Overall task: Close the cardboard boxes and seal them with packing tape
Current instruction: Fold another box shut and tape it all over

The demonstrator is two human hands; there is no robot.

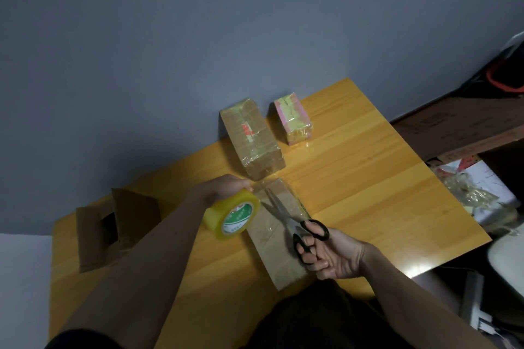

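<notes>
Lower centre of frame: left hand (224,187) gripping yellow tape roll (231,214), fingers curled round it, just above closed box (279,246) on bench (368,178); right hand (337,256) with fingers through scissors (295,221), blades open over the box's far end. Above centre: two taped boxes (251,139). At left: open box (113,224)

Head camera looks steeply down, seemingly tilted, at table (354,178).

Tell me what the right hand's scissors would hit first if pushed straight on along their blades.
Probably the brown taped box beyond the scissors tips; the right hand points up-left, though depth is unclear.
</notes>
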